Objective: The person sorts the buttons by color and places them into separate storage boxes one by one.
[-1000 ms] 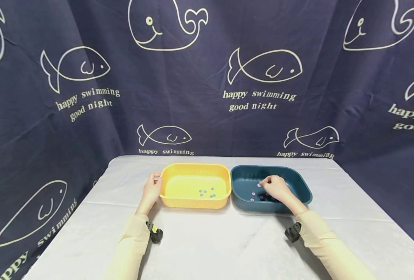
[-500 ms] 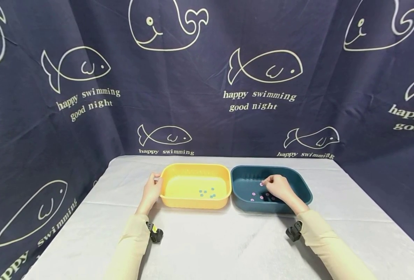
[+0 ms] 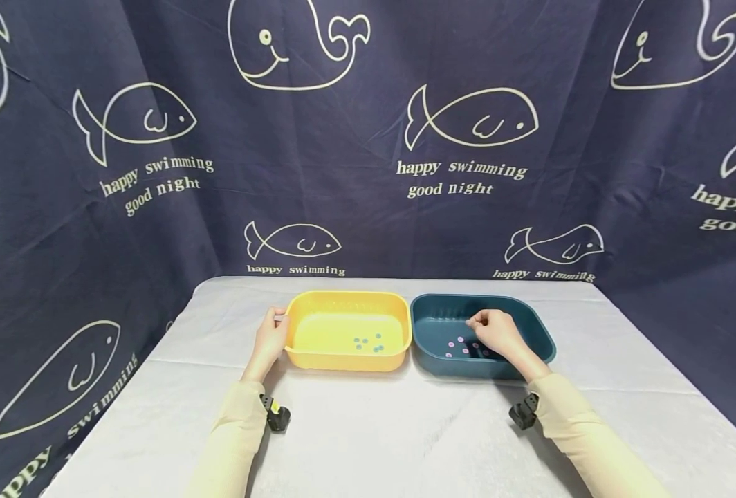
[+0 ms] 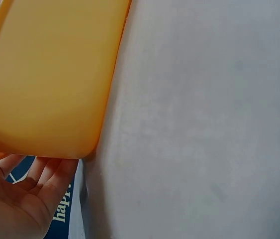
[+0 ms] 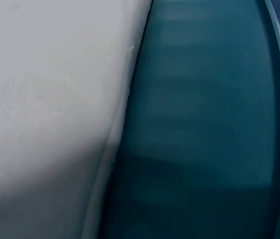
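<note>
My left hand (image 3: 271, 335) touches the left end of a yellow plastic basin (image 3: 343, 361). In the left wrist view, nearly straight fingers (image 4: 55, 186) of that hand reach the basin's outer end wall, tips partly hidden behind it. Over a dark teal basin (image 3: 430, 360) hovers my right hand (image 3: 492, 332), fingers curled and tips close together, with nothing visible between them. Below it lie several small, round, purple button-like discs (image 3: 465, 351). Several blue ones (image 3: 358, 346) lie in the yellow basin. In the right wrist view, the teal basin's side (image 5: 204, 109) hides nearly all of the hand.
The two basins stand side by side, ends close together, on a table with a pale cloth (image 3: 393, 429). A dark blue curtain (image 3: 368, 228) with fish drawings hangs behind and at both sides. Each wrist wears a black camera (image 3: 277, 418).
The purple disc at my right fingertips has dropped onto the teal basin's floor. The right hand has shifted slightly to the right. My left hand and both basins have stayed put.
</note>
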